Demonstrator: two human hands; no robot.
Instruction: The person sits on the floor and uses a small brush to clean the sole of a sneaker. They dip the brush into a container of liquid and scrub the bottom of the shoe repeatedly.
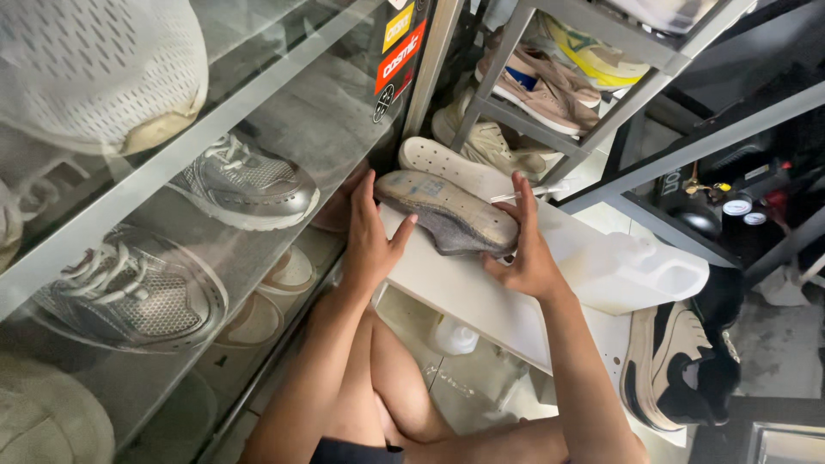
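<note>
Both hands grip one worn grey insole (449,212) — left hand (369,241) at its heel, right hand (524,249) at the toe; it looks light, floppy, best held by its ends.

An insole (447,210) lies on the board (464,292), another insole (447,165) behind it.

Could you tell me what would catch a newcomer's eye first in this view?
At the centre, the left hand and right hand hold a worn grey insole by its two ends above a white board, with a white perforated insole lying just behind it. On the left, silver sneakers sit behind a glass cabinet front. A metal rack with beige shoes stands at upper right.
</note>
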